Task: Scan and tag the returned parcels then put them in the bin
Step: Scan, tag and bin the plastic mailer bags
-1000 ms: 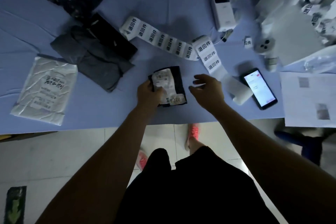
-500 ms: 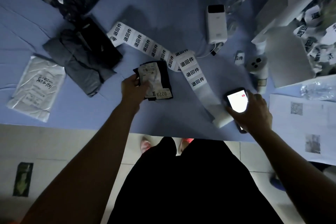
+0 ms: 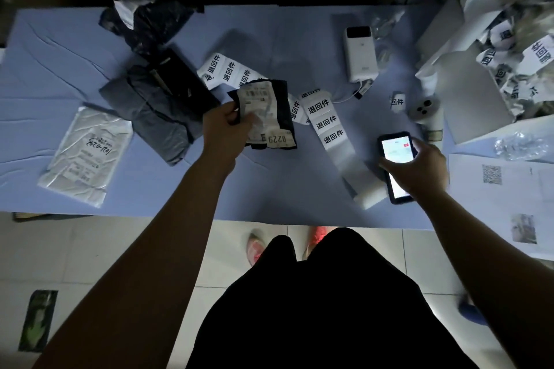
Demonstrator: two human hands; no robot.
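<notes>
Nearest, I see the right hand [image 3: 419, 171] gripping a lit black smartphone [image 3: 395, 149]. The left hand [image 3: 226, 129] pinches the small black white-labelled parcel [image 3: 269, 111], apparently lifted, over the blue table [image 3: 269, 186]. Beyond lies the white return-sticker strip [image 3: 326, 121]. Scanning, tagging and binning remain.

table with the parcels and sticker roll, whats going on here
A person is working through returned parcels at a blue table. The left grip holds a small black parcel, its white label facing up. The right grip holds a phone with its screen lit, probably about to scan the label. A strip of stickers lies between them. A white parcel and a grey parcel lie to the left.
</notes>
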